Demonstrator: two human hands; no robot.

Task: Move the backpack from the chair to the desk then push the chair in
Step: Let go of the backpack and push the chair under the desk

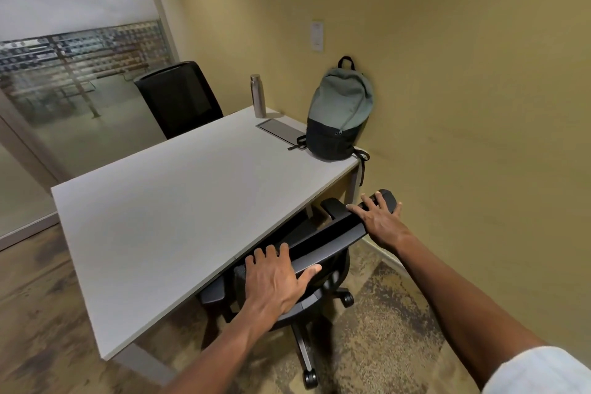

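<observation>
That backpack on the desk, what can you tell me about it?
The backpack stands upright at the far right corner of the white desk, next to the yellow wall. Its upper part is grey-green fabric, its base black, with a black carry loop on top and a zipper down the front. Black straps trail onto the desktop and over the edge. Neither hand touches it.

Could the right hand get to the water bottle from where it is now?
Probably not without stepping closer. The right hand is on the chair back, and the water bottle stands at the desk's far edge, the backpack partly between.
</observation>
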